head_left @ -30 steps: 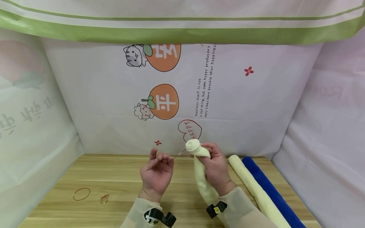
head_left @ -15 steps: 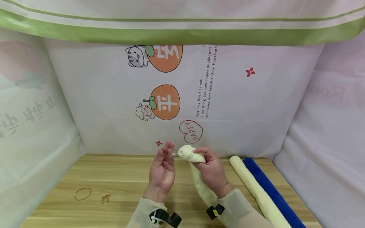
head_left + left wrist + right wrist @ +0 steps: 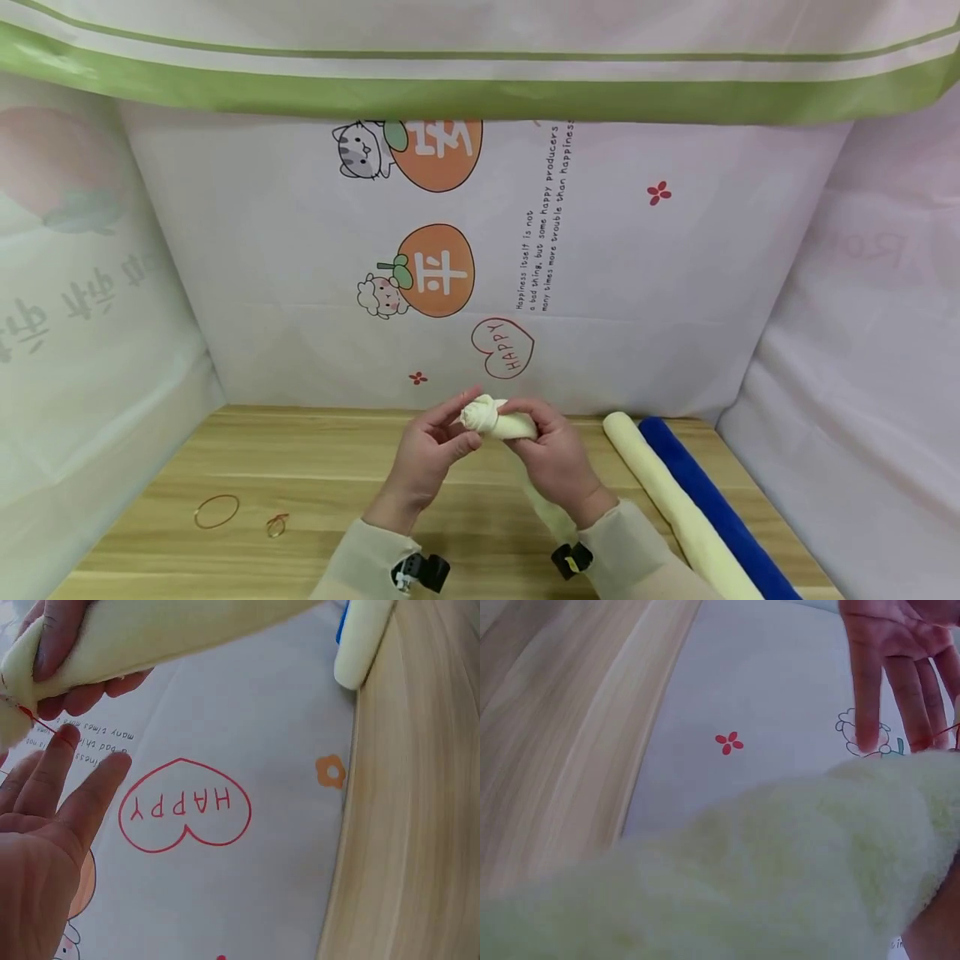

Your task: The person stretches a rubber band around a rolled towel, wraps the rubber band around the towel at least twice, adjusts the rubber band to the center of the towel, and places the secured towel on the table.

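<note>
My right hand (image 3: 558,462) grips a rolled pale yellow towel (image 3: 516,427), thumb and fingers round it just behind its bunched, twisted end. The rest of the towel hangs down behind this hand. My left hand (image 3: 422,460) is at the bunched end, its fingers and thumb spread on either side of it. In the left wrist view a thin red elastic band (image 3: 46,728) stretches from the towel's end to a fingertip, the fingers nearly straight. The right wrist view has the fuzzy towel (image 3: 735,862) close up, with the left hand's extended fingers (image 3: 867,697) beyond it.
On the wooden table (image 3: 315,467) at left lie a thin round band (image 3: 217,512) and a small twisted band (image 3: 277,524). At right, another pale yellow roll (image 3: 667,492) lies beside a blue roll (image 3: 720,500). A printed white sheet (image 3: 600,275) stands behind.
My left hand has moved right and closer, from pulling the band away at the side to spreading round the towel's bunched end. The towel end has come down and left in my right hand.
</note>
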The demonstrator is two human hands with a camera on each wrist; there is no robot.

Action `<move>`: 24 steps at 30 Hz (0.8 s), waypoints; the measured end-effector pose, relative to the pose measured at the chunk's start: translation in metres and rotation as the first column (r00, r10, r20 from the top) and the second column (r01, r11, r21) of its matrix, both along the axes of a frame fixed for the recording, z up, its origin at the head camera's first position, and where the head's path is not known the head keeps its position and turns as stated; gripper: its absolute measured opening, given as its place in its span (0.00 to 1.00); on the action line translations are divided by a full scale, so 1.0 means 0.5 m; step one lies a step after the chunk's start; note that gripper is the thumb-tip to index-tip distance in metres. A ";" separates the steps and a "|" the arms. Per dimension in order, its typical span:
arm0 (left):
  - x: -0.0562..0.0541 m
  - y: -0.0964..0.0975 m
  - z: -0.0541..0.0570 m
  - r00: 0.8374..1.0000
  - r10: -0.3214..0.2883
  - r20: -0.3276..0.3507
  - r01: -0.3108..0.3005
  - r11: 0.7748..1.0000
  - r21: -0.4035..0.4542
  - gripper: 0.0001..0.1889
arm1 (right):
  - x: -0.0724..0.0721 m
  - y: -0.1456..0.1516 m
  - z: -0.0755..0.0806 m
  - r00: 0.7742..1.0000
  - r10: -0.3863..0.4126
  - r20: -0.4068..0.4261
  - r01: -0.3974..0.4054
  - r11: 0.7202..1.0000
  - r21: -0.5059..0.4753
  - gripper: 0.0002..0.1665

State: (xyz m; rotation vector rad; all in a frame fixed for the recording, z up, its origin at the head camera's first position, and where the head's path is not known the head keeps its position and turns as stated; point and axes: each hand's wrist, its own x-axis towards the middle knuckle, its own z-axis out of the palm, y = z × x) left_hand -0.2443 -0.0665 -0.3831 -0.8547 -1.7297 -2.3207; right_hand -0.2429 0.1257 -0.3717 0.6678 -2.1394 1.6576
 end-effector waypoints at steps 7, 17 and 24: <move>-0.001 -0.010 0.014 0.994 0.098 0.055 -0.086 0.979 -0.187 0.29 | 0.000 -0.001 -0.013 0.999 0.022 -0.043 -0.014 0.983 0.181 0.18; -0.002 -0.011 0.022 0.991 0.128 0.025 -0.115 0.947 -0.300 0.18 | -0.005 0.004 -0.013 0.981 0.093 -0.171 -0.036 0.950 0.311 0.18; -0.005 -0.013 0.026 0.989 0.150 0.003 -0.136 0.905 -0.404 0.14 | -0.008 0.006 -0.013 0.965 0.134 -0.224 -0.049 0.936 0.349 0.19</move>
